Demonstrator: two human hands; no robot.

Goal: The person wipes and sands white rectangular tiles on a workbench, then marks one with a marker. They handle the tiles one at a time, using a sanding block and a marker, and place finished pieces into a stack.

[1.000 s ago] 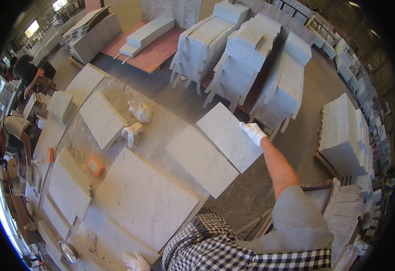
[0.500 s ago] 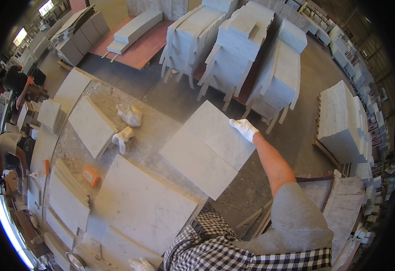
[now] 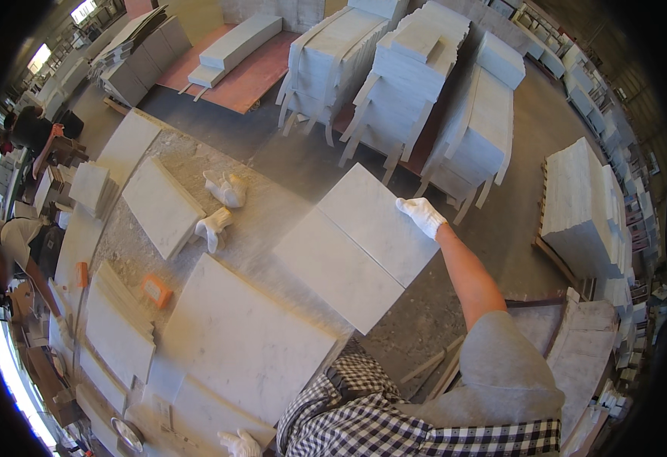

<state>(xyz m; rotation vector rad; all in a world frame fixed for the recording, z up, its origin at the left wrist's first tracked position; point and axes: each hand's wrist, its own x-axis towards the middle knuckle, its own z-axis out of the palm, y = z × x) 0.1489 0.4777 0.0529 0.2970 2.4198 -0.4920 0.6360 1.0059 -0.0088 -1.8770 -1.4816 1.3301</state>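
Observation:
A white stone tile (image 3: 367, 217) lies edge to edge with a second white tile (image 3: 339, 270); a thin dark seam runs between them. Both stick out past the right edge of the dusty bench. My right hand (image 3: 422, 216), in a white glove, grips the upper tile at its right edge. At the bottom of the view my left hand (image 3: 239, 443), also gloved, rests with its fingers apart beside a big pale slab (image 3: 246, 335); its arm is out of view. Two white gloves, one (image 3: 225, 189) above the other (image 3: 215, 228), lie near another slab (image 3: 162, 206).
An orange block (image 3: 156, 291) sits by a stack of thin slabs (image 3: 120, 324). Tall stone stacks (image 3: 409, 84) stand across the floor, with another stack (image 3: 581, 209) at right. A co-worker (image 3: 25, 247) leans in at the far left. Timber strips (image 3: 434, 369) lie beside my right elbow.
The view has shifted slightly. My right hand keeps its grip and the two tiles hold nearly the same place. At the far left, the co-worker's arm now reaches down toward the bench.

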